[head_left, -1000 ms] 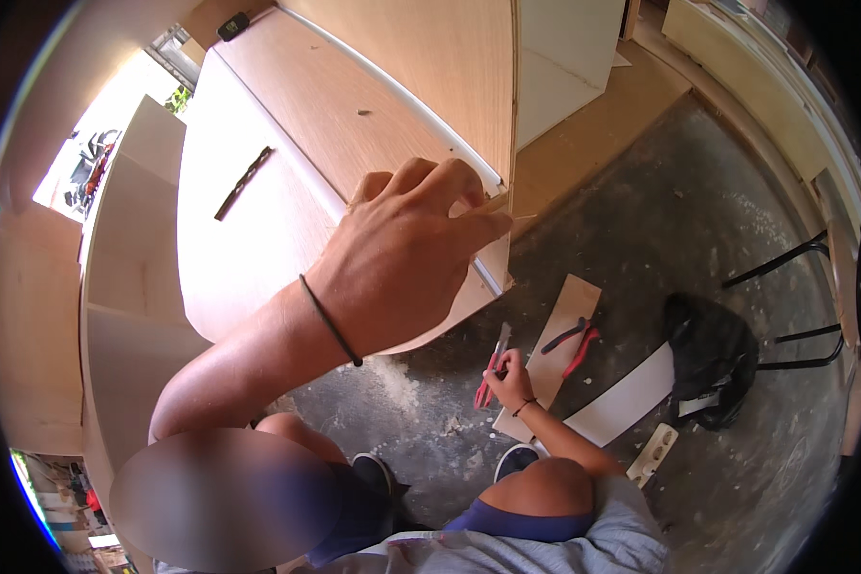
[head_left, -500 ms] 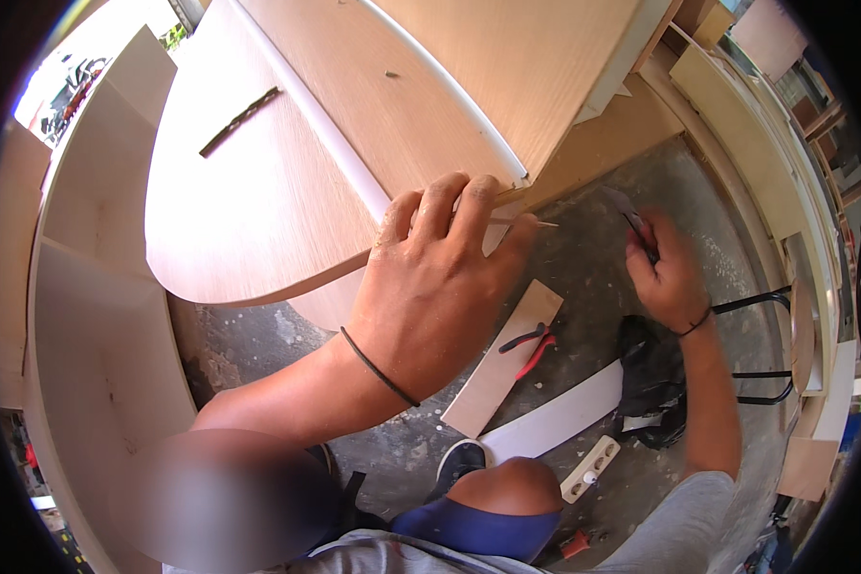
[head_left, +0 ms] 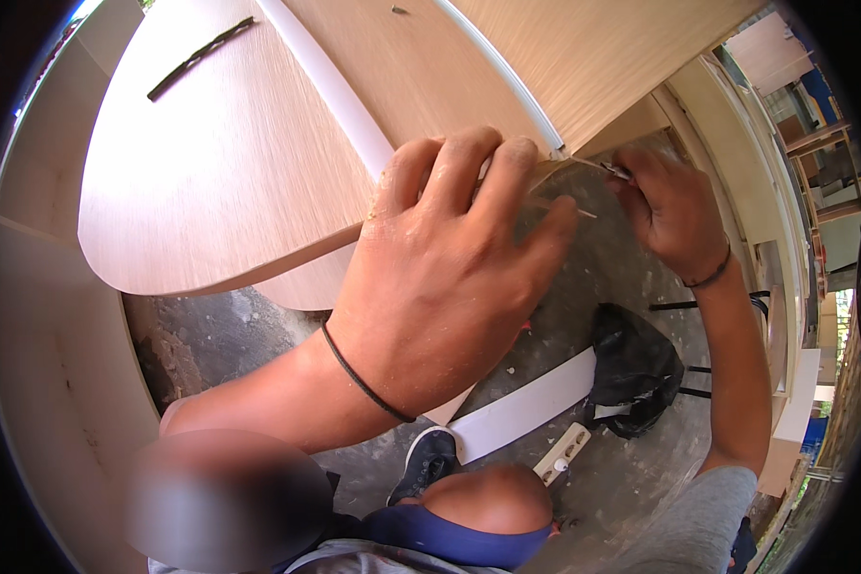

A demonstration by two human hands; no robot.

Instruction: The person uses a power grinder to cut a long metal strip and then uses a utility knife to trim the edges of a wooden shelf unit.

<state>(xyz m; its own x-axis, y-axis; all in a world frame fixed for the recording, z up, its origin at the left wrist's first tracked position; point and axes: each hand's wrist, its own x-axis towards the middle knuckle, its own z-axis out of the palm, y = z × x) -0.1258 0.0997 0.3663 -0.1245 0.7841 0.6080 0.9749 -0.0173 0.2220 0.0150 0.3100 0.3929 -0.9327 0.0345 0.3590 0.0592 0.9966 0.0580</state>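
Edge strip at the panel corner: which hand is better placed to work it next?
Probably right. The right hand already holds a small tool at the strip's end, while the left hand braces the panel.

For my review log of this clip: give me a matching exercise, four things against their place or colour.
Things:
1. left hand
2. right hand
3. black bag
4. white strip

Places or colours:
A. lying flat on the floor beside the shoe
B. pinching a small thin tool at the panel's corner
C. dark heap on the floor under the right forearm
D. fingers spread over the wooden panel edge

Pairs: 1-D, 2-B, 3-C, 4-A
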